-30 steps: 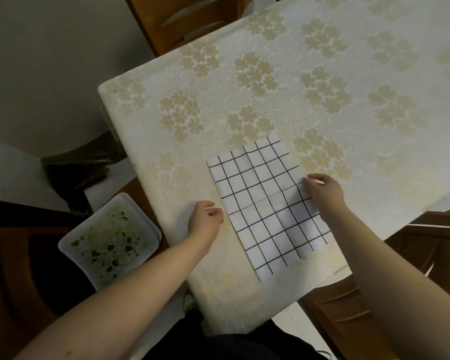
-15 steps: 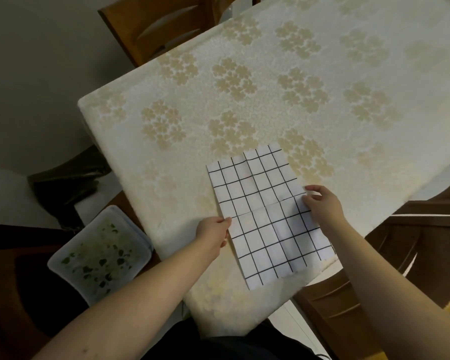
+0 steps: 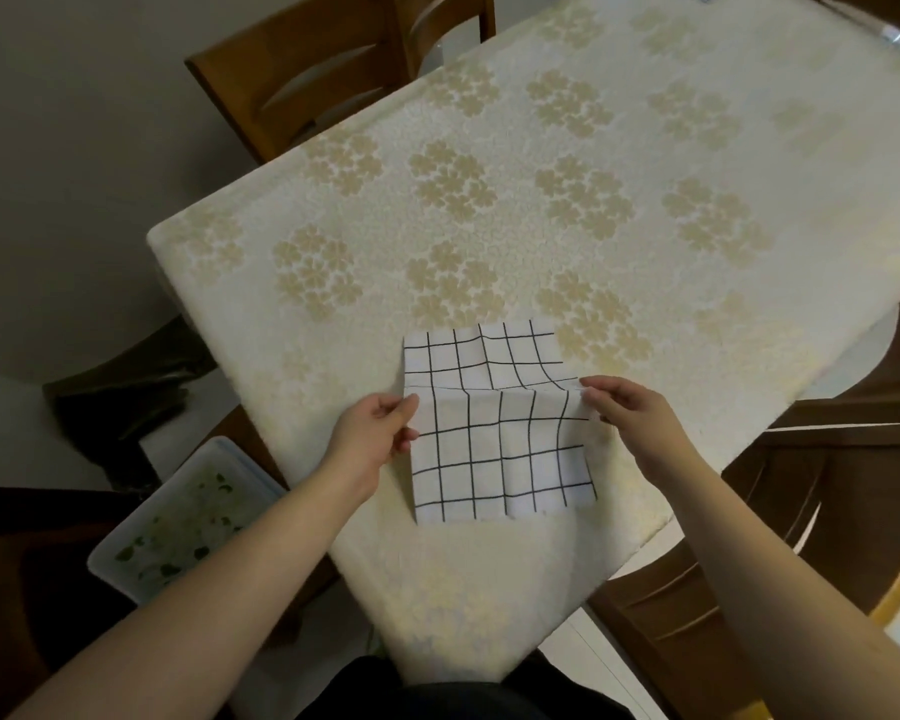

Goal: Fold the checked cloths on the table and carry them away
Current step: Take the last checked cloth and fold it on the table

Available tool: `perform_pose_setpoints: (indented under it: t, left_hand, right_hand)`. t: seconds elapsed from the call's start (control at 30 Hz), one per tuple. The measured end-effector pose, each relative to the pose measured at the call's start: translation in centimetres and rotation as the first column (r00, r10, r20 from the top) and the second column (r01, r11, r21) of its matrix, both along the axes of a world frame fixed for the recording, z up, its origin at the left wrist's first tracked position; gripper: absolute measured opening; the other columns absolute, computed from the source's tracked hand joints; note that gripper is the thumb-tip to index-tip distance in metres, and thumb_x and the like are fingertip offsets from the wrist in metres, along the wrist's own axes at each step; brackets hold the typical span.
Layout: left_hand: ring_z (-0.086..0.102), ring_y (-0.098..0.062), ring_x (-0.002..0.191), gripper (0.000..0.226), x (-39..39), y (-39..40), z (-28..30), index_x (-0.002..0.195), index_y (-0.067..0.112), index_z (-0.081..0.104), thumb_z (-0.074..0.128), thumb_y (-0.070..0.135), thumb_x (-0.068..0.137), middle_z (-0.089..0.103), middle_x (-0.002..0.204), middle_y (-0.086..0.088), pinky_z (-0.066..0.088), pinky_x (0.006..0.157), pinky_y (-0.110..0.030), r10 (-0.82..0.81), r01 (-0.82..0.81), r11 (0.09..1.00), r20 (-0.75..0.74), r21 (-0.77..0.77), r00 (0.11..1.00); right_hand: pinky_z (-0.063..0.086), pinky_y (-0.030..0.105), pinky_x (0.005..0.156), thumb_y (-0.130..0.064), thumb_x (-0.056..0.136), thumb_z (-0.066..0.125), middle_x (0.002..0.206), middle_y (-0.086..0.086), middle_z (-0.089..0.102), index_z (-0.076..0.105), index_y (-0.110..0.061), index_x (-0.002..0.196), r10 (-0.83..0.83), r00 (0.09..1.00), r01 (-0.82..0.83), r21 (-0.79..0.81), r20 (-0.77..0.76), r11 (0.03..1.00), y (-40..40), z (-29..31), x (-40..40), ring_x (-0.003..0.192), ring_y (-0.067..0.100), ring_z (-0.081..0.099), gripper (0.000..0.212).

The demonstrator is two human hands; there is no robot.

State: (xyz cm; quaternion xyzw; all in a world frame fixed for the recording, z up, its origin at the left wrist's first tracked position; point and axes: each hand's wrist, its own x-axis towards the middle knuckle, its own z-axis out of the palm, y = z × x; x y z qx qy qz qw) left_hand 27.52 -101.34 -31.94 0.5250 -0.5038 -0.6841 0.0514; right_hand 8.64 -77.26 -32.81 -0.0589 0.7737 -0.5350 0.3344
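Checked cloth point(image 3: 494, 439) between left hand point(image 3: 372, 439) and right hand point(image 3: 632, 413)

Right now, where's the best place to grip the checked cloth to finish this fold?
Probably the two side edges at the raised crease, where the left hand and right hand already pinch the checked cloth. Come in from each side: the crease spans the cloth's width and the far half lies flat on the table.

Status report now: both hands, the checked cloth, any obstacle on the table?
Left hand pinches left edge of checked cloth; right hand pinches right edge. Cloth mid-fold, near part raised over far part. Table near the cloth shows no obstacle.
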Motion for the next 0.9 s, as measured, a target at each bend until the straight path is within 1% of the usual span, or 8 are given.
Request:
perform_pose_setpoints:
  t: [0.13,0.23,0.33,0.4,0.53,0.73,0.83,0.9]
  left_hand:
    - [0.064,-0.013,0.061,0.041,0.6,-2.1,1.9,0.124,0.023,0.052,0.071,0.012,0.088,0.069,0.093,-0.007,0.054,0.062,-0.029,-0.127,0.115,0.974,-0.049,-0.196,0.991]
    - [0.067,-0.007,0.065,0.031,1.1,-3.7,3.2,0.116,0.023,0.065,0.072,0.013,0.087,0.069,0.099,-0.009,0.055,0.065,-0.024,-0.339,0.318,0.863,0.017,-0.392,0.941]
    - [0.066,-0.006,0.078,0.023,1.2,-5.0,4.8,0.109,0.025,0.073,0.073,0.023,0.087,0.071,0.093,0.003,0.053,0.077,-0.023,-0.472,0.525,0.546,0.278,-0.653,0.836]
    - [0.066,-0.010,0.083,0.021,1.1,-5.7,6.1,0.109,0.023,0.074,0.070,0.027,0.089,0.073,0.093,0.004,0.052,0.077,-0.026,-0.455,0.553,0.338,0.382,-0.762,0.804]
    - [0.063,-0.015,0.082,0.012,0.6,-6.7,8.4,0.099,0.019,0.076,0.068,0.020,0.090,0.069,0.095,0.003,0.046,0.069,-0.026,-0.456,0.402,0.151,0.297,-0.903,0.839]
    - [0.056,-0.016,0.075,0.012,2.7,-6.9,8.3,0.095,0.017,0.076,0.070,0.011,0.086,0.056,0.083,0.005,0.048,0.066,-0.030,-0.436,0.170,0.204,0.066,-0.964,0.898]
    - [0.056,-0.015,0.068,0.012,5.3,-5.6,5.5,0.096,0.020,0.073,0.069,0.013,0.087,0.061,0.078,0.003,0.052,0.063,-0.034,-0.428,0.234,0.294,0.092,-0.927,0.899]
    - [0.061,-0.014,0.071,0.014,7.2,-4.6,2.7,0.098,0.021,0.072,0.068,0.013,0.088,0.064,0.083,0.004,0.053,0.065,-0.031,-0.440,0.328,0.420,0.126,-0.846,0.889]
  right_hand:
    - [0.046,0.022,0.084,-0.027,0.084,0.075,0.090,-0.008,0.073,0.075,-0.027,0.098,0.084,0.975,-0.061,0.116,-0.206,0.991,-1.0,2.0,0.5,0.090,0.002,0.066,0.014]
    - [0.042,0.018,0.076,-0.033,0.084,0.074,0.090,-0.013,0.069,0.074,-0.026,0.101,0.188,0.908,-0.100,0.241,-0.375,0.965,-1.7,3.5,1.0,0.087,0.001,0.062,0.019]
    - [0.043,0.017,0.078,-0.032,0.086,0.072,0.092,-0.010,0.070,0.075,-0.022,0.103,0.246,0.808,-0.089,0.302,-0.535,0.949,-2.4,5.1,1.4,0.088,0.005,0.061,0.020]
    - [0.048,0.026,0.084,-0.029,0.086,0.072,0.092,-0.004,0.074,0.077,-0.017,0.100,0.299,0.659,-0.087,0.325,-0.690,0.942,-2.9,6.0,1.4,0.087,0.009,0.065,0.020]
    - [0.044,0.041,0.087,-0.029,0.085,0.072,0.092,-0.001,0.072,0.076,-0.020,0.091,0.314,0.430,0.013,0.354,-0.847,0.935,-3.2,7.3,2.0,0.091,0.023,0.063,0.012]
    - [0.035,0.038,0.084,-0.017,0.080,0.076,0.099,0.007,0.067,0.075,-0.016,0.090,0.248,0.238,0.120,0.281,-0.939,0.952,-2.4,8.2,5.5,0.097,0.029,0.056,0.010]
    - [0.038,0.040,0.084,-0.015,0.079,0.077,0.098,0.006,0.068,0.075,-0.017,0.088,0.288,0.275,0.092,0.323,-0.917,0.942,-1.3,6.3,8.3,0.098,0.029,0.058,0.010]
    - [0.038,0.039,0.084,-0.013,0.078,0.078,0.098,0.004,0.068,0.075,-0.018,0.088,0.334,0.345,0.063,0.377,-0.877,0.924,-0.6,4.1,10.4,0.098,0.028,0.058,0.011]
